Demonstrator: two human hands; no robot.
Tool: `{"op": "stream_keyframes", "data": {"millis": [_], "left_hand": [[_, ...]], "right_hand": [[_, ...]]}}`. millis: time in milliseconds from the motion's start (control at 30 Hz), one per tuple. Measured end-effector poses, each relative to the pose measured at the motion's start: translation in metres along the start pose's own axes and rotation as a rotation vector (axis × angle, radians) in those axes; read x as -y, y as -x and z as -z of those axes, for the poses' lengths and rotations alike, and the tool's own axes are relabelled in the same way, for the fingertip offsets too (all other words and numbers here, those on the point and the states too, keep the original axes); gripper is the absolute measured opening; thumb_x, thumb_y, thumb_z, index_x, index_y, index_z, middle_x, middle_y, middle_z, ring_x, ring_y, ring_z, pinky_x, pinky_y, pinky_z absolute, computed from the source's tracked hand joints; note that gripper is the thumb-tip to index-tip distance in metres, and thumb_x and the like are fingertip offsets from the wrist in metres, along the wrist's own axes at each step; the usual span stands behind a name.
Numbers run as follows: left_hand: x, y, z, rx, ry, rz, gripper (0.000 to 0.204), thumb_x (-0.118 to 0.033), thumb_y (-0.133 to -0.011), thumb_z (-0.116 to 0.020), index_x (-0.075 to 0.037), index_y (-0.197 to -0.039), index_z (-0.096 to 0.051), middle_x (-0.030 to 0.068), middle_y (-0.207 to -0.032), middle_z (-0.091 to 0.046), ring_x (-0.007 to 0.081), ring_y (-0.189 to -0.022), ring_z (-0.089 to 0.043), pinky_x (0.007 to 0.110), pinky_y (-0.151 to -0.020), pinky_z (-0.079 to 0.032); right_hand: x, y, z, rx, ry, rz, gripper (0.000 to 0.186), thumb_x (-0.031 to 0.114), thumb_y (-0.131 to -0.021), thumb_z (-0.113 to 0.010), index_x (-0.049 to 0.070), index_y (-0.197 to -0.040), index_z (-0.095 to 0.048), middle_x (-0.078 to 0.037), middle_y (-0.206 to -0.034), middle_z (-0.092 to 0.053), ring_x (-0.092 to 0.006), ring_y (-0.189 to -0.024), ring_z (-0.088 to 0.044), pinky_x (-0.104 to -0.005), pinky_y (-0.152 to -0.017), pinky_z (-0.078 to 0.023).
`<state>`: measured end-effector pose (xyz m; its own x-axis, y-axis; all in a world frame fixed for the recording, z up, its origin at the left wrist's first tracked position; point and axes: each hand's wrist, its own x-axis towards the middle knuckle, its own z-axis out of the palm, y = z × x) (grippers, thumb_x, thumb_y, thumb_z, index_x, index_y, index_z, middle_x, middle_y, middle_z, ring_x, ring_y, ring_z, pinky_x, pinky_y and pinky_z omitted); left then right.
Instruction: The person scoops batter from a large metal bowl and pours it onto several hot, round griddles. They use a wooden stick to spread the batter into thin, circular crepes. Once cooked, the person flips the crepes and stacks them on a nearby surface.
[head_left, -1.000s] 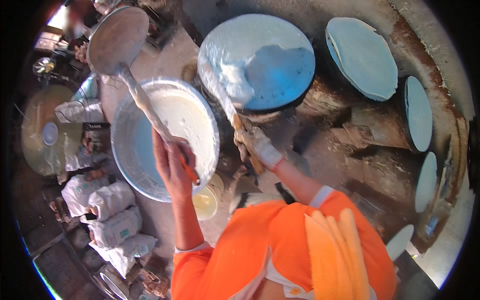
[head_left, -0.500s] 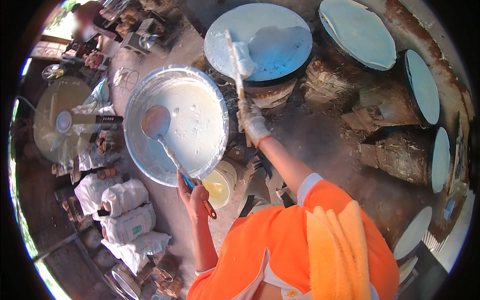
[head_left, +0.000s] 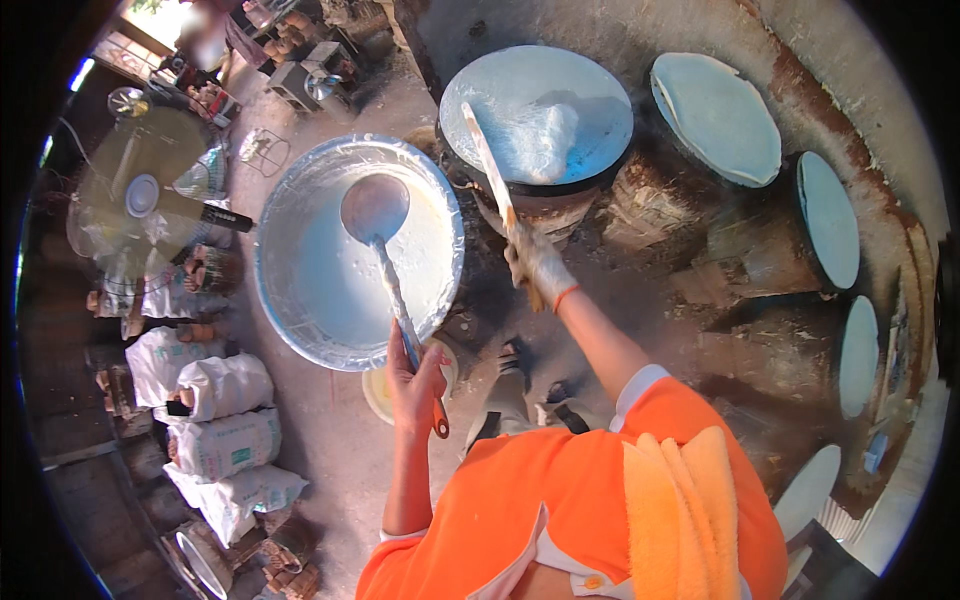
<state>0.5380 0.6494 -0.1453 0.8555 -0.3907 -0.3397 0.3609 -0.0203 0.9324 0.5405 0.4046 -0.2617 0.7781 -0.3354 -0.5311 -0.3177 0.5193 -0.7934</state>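
Observation:
My left hand [head_left: 415,385] grips the long handle [head_left: 393,285] of a ladle, whose round metal bowl [head_left: 374,208] rests over the white batter [head_left: 340,280] inside a wide metal basin [head_left: 275,255]. My gloved right hand [head_left: 535,265] is closed on a pale wooden stick [head_left: 485,150] that reaches onto a round griddle [head_left: 540,70] just beyond it. A glossy white patch of batter [head_left: 548,140] lies on that griddle near the stick. A pale bucket [head_left: 380,405] stands partly hidden behind my left hand and the basin.
More barrel stoves curve along my right, topped with pale round sheets [head_left: 715,115], [head_left: 830,220], [head_left: 857,355], [head_left: 808,485]. At left are a standing fan [head_left: 140,195] and stacked white sacks [head_left: 220,385]. A blurred person [head_left: 205,35] is at the upper left, among clutter.
The ladle has come down from high at the upper left into the basin. The stick has shifted on the griddle, and the white patch there now lies farther right.

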Motion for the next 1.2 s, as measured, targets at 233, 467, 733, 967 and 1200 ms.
{"op": "stream_keyframes", "data": {"millis": [233,467,733,967,1200], "left_hand": [[0.011,-0.038,-0.006,0.081,0.172,0.075,0.05,-0.011,-0.094,-0.04,-0.01,-0.139,-0.019,0.0039,-0.068,-0.051,0.0032,-0.041,-0.034,0.018,-0.036,-0.026],[0.006,-0.043,-0.044,0.113,0.204,0.081,0.054,-0.006,-0.091,-0.045,-0.01,-0.138,-0.019,0.0051,-0.075,-0.049,0.0059,-0.042,-0.037,0.021,-0.037,-0.031],[-0.019,-0.02,-0.108,0.132,0.22,0.124,0.047,-0.008,-0.093,-0.038,-0.011,-0.138,-0.023,0.0037,-0.073,-0.046,0.0057,-0.04,-0.034,0.02,-0.039,-0.031],[-0.03,-0.047,-0.144,0.294,0.165,0.065,0.044,-0.009,-0.094,-0.034,-0.009,-0.137,-0.022,0.0043,-0.074,-0.045,0.0049,-0.039,-0.033,0.019,-0.036,-0.029],[-0.029,-0.071,-0.175,0.329,0.044,0.052,0.043,-0.009,-0.094,-0.034,-0.005,-0.135,-0.023,0.0036,-0.072,-0.045,0.005,-0.037,-0.033,0.019,-0.034,-0.027]], "right_hand": [[0.006,0.041,0.094,-0.354,0.127,-0.043,0.034,0.046,-0.088,-0.048,0.012,-0.083,-0.05,0.0,-0.055,-0.049,-0.0113,-0.034,-0.042,-0.0274,-0.032,-0.036],[0.029,0.045,0.062,-0.245,0.123,0.054,0.033,0.041,-0.086,-0.055,0.008,-0.087,-0.049,-0.001,-0.062,-0.053,-0.0097,-0.042,-0.048,-0.0255,-0.036,-0.039],[0.026,0.048,0.193,-0.127,0.268,-0.085,0.037,0.045,-0.089,-0.05,0.011,-0.075,-0.05,0.001,-0.054,-0.047,-0.008,-0.039,-0.04,-0.0235,-0.034,-0.032],[0.046,0.035,0.19,-0.054,0.466,0.034,0.05,0.059,-0.081,-0.052,0.009,-0.08,-0.053,0.0,-0.058,-0.052,-0.0105,-0.043,-0.049,-0.0261,-0.039,-0.041],[0.09,0.045,0.25,-0.346,0.847,0.587,0.055,0.056,-0.086,-0.045,0.003,-0.078,-0.06,-0.005,-0.055,-0.052,-0.0117,-0.052,-0.049,-0.0306,-0.046,-0.039]]}}
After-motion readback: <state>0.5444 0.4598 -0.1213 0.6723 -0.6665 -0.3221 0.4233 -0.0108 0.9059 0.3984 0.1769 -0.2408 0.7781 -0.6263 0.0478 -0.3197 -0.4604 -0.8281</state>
